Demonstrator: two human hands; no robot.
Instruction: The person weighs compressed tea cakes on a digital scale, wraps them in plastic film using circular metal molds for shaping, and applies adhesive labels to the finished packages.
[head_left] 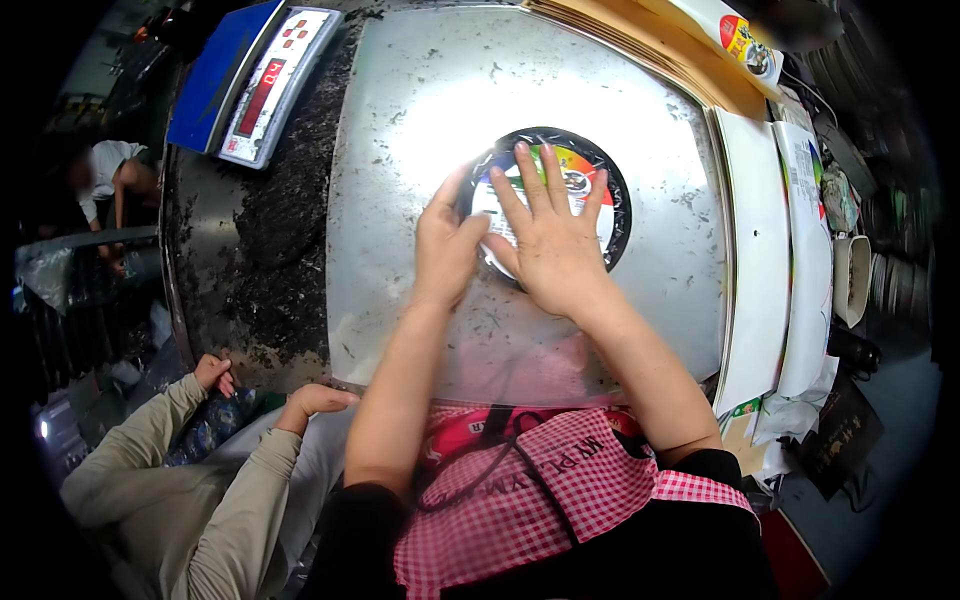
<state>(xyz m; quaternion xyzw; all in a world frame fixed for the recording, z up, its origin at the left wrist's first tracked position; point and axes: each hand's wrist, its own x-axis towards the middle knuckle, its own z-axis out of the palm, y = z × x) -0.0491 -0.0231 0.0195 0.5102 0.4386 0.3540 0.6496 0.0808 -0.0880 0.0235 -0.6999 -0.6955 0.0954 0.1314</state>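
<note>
A round black tray (622,200) under clear film lies on the metal sheet, with a colourful printed round label (577,168) on its top. My right hand (553,240) presses flat on the label, its fingers spread. At the tray's left rim my left hand (448,245) rests with its thumb toward the label; its fingers run along the edge, partly hidden and slightly blurred. What the tray contains is covered by the label and my hands.
A blue and white digital scale (285,85) stands at the far left by dark crumbs (290,215). Cardboard and white sheets (752,250) line the right side. A co-worker's hands (315,402) are at the near left; another person (118,180) is farther left.
</note>
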